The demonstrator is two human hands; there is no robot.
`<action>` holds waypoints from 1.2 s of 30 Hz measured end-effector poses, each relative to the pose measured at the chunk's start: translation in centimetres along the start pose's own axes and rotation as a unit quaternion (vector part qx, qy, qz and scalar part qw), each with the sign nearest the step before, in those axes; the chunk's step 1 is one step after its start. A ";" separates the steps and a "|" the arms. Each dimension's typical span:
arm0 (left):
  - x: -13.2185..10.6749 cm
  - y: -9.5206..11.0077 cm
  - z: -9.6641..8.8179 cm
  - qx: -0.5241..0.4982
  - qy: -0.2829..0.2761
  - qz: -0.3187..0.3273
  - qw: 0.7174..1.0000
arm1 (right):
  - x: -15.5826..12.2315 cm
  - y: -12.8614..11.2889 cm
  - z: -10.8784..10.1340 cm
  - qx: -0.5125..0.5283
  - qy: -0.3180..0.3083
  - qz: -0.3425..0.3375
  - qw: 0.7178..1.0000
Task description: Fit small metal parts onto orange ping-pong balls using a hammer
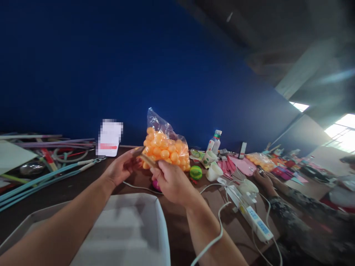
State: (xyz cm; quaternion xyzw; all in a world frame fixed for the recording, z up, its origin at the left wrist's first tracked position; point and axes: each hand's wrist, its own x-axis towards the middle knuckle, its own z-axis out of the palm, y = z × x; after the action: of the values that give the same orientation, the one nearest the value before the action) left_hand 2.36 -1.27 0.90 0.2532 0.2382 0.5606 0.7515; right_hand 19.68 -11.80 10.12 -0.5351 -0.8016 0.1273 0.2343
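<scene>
Clearly, your right hand (173, 181) has its grip closed on the lower end of 1 tan strip (149, 159), before the bag of orange balls (166, 149). Its long axis slants up-left toward your half-curled left hand (123, 167), beside the other end; whether that grip holds it, I can't tell.

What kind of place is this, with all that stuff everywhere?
Probably a craft workshop, though I can't be sure. There's a clear bag of orange balls, flat pink pieces, and another person's hand among more colourful materials.
</scene>
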 end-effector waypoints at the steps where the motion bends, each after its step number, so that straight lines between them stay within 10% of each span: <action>1: 0.1 0.0 -0.1 0.001 0.009 0.005 1.000 | 0.1 0.2 0.0 0.015 0.023 0.016 1.000; 36: 0.1 0.0 0.4 0.017 0.040 -0.009 0.999 | 1.4 1.6 2.7 -0.126 0.044 0.083 0.988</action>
State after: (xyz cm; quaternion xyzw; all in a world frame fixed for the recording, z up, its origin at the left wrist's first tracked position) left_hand 2.67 -1.24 1.22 0.2413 0.2799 0.5591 0.7422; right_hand 19.16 -9.77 7.45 -0.6302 -0.7529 0.0212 0.1885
